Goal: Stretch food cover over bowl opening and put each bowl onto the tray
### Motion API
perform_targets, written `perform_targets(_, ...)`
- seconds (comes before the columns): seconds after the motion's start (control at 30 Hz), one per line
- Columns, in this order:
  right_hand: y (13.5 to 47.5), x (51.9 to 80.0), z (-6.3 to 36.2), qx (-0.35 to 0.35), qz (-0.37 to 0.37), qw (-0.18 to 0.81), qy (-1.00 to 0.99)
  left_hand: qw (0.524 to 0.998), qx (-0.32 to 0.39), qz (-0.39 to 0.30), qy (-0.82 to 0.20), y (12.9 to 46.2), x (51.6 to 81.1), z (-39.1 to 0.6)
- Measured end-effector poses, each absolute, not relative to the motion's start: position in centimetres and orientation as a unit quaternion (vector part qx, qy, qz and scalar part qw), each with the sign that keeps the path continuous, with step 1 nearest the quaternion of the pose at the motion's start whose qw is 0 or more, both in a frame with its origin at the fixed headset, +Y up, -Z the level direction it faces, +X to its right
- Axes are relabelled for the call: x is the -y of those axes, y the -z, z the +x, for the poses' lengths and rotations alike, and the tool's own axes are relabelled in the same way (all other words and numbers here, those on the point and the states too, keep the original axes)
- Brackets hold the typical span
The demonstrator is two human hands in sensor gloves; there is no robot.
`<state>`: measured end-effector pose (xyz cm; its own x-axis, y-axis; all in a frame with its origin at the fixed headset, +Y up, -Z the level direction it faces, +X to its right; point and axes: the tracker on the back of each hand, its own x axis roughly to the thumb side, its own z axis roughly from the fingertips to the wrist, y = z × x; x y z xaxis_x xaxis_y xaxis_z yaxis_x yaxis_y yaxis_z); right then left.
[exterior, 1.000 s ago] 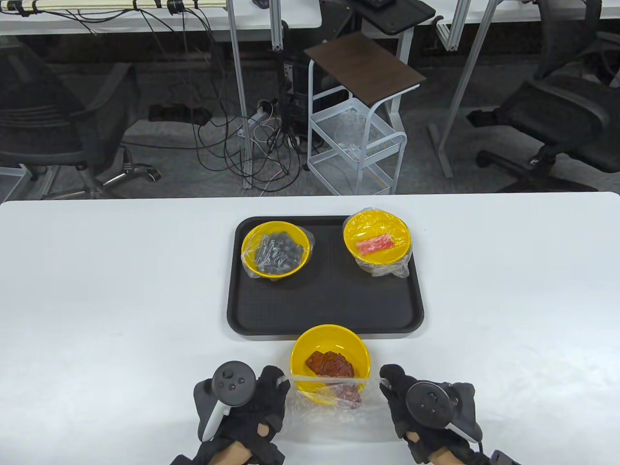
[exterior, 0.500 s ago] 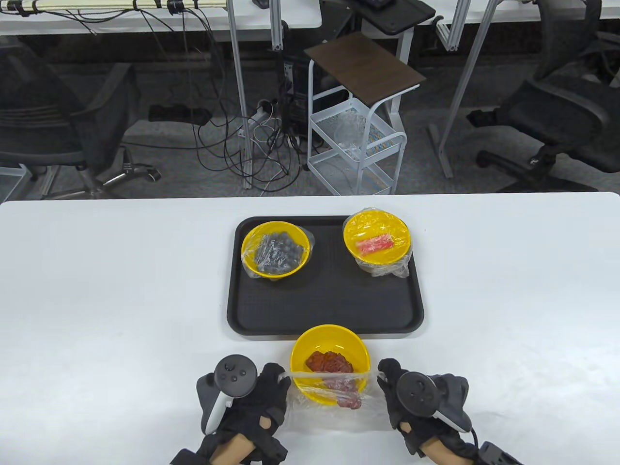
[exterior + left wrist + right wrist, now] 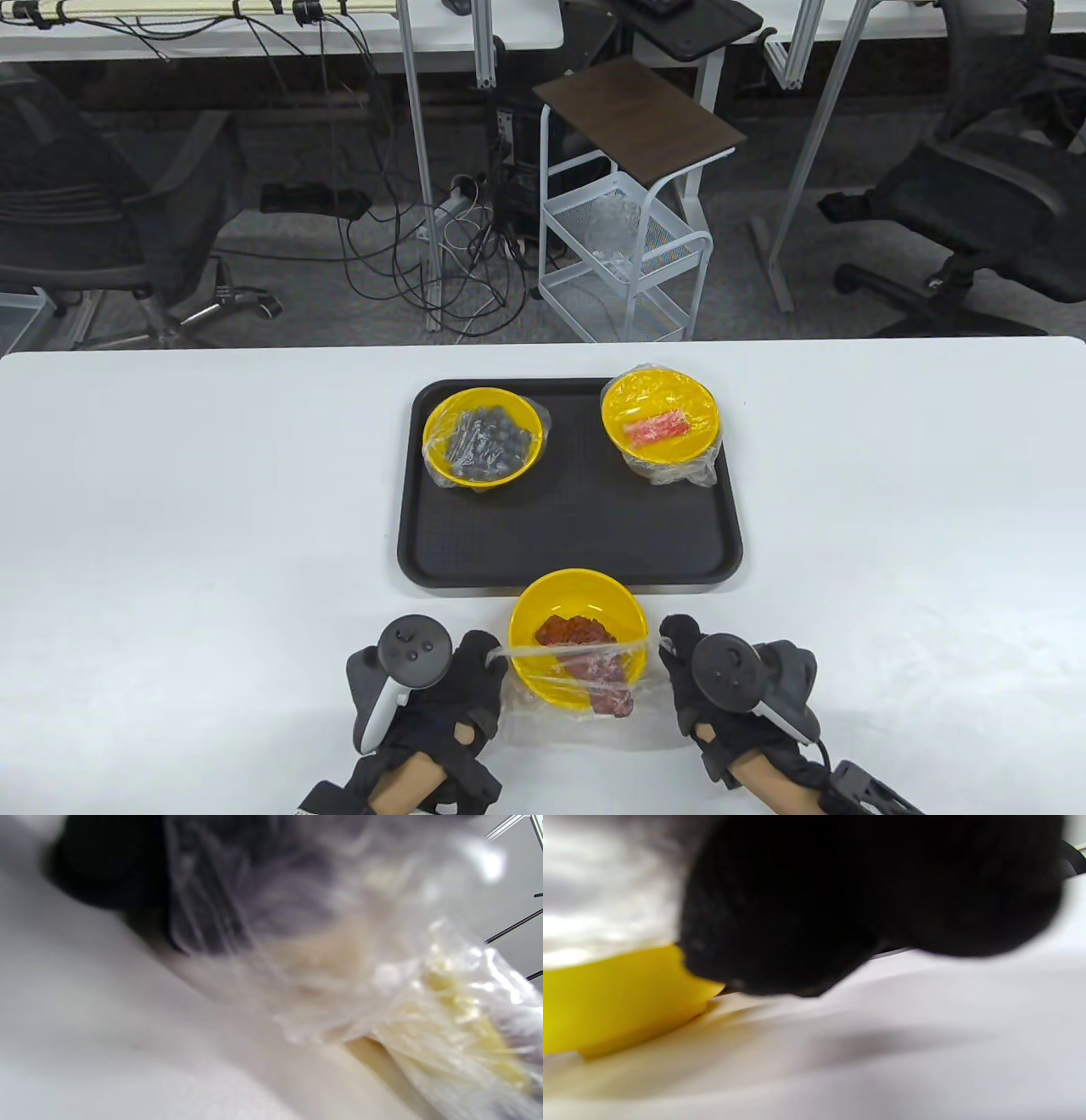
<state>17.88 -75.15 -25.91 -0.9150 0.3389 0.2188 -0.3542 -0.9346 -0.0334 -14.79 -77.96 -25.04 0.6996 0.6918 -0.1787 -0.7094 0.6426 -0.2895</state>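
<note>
On tray (image 3: 568,543): two covered bowls, blueberry bowl (image 3: 482,436) and red-snack bowl (image 3: 661,418), done. Near tray's front edge, on desk (image 3: 170,509): third bowl (image 3: 579,637), food cover (image 3: 577,658) half-stretched, left hand (image 3: 458,688) and right hand (image 3: 691,671) each pinching cover edge. Remaining: finish stretch, place on tray.

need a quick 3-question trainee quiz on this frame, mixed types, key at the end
1. True or false: the bowl between the hands stands on the tray.
2. How many covered bowls are on the tray? A) one B) two C) three
3. Fill in: the cover held by the left hand and right hand spans only the ____ part of the bowl's opening.

Key:
1. False; it stands on the table, just in front of the tray.
2. B; the blueberry bowl and the one with red food.
3. Near (the person's side); the far part is not yet covered.
</note>
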Motion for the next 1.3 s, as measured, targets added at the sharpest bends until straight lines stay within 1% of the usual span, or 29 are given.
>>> perform_targets(0.2, 27.3, 75.5, 17.9, -0.001, 0.082, 0.217, -0.973, 0.873, -0.043, -0.197, -0.444, 25.9, 78.4, -15.4)
perform_targets(0.33, 27.9, 75.6, 17.5, -0.024, 0.078, 0.224, -0.971, 0.861, -0.050, -0.207, -0.462, 26.4, 78.6, -15.7)
perform_targets(0.53, 29.3, 75.8, 17.5, -0.070, 0.065, 0.276, -0.956, 0.822, -0.039, -0.245, -0.512, 27.4, 79.0, -16.0)
perform_targets(0.73, 30.8, 76.0, 17.3, -0.104, 0.057, 0.317, -0.941, 0.821, -0.057, -0.239, -0.515, 28.7, 78.7, -16.3)
perform_targets(0.87, 31.9, 76.4, 17.3, -0.128, 0.050, 0.353, -0.925, 0.820, -0.067, -0.248, -0.512, 29.8, 78.4, -16.0)
perform_targets(1.1, 33.7, 76.9, 17.1, -0.182, 0.053, 0.396, -0.899, 0.836, -0.063, -0.300, -0.456, 31.6, 78.0, -14.6)
perform_targets(1.2, 34.3, 77.0, 17.2, -0.185, 0.053, 0.423, -0.885, 0.839, -0.057, -0.315, -0.439, 32.4, 77.6, -14.2)
perform_targets(1.3, 34.7, 77.0, 17.2, -0.186, 0.051, 0.419, -0.888, 0.843, -0.051, -0.329, -0.422, 33.1, 77.4, -14.1)
